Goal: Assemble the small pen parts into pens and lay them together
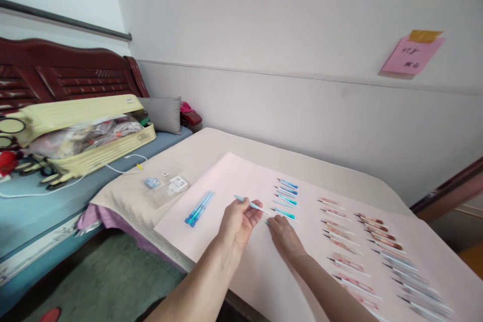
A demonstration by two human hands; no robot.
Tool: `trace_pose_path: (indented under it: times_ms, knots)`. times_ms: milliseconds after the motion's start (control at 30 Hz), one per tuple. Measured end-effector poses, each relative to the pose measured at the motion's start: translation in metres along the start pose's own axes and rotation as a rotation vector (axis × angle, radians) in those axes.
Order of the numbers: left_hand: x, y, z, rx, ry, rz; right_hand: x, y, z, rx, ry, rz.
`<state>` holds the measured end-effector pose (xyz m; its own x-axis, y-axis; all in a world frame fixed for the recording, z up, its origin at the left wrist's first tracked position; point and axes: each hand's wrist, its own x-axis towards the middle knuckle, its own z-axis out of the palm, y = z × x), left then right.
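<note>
My left hand (237,221) is raised over the pale pink sheet (237,173), its fingers closed around a light blue pen (245,202) whose thin white end points right. Close by, my right hand (285,236) rests low at the sheet with curled fingers; a small teal-blue end shows at its fingertips, and the rest is hidden. Just beyond it lies a column of blue and teal pens (286,214) with dark tips. Several blue pens (199,210) lie side by side to the left of my left hand.
Rows of pink-patterned pens (339,234), brown pens (381,231) and grey pens (418,284) cover the right side. Clear packaging (168,191) lies left on the beige cloth (128,186). An open yellow suitcase (94,156) sits on the blue-covered bench. A wall (264,110) stands behind.
</note>
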<state>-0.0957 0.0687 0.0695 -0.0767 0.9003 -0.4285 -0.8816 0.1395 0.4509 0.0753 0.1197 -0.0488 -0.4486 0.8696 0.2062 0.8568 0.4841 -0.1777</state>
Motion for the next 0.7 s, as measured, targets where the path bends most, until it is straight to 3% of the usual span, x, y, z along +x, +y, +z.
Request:
trace_pose_path:
  times_ms: [500,700]
  knots:
    - [0.002,-0.002,-0.002,0.003,-0.022,-0.008,0.012,-0.012,0.010,0.432,0.016,0.233]
    - [-0.001,-0.001,-0.002,0.017,-0.012,-0.003,-0.004,-0.028,-0.019,0.821,0.036,0.383]
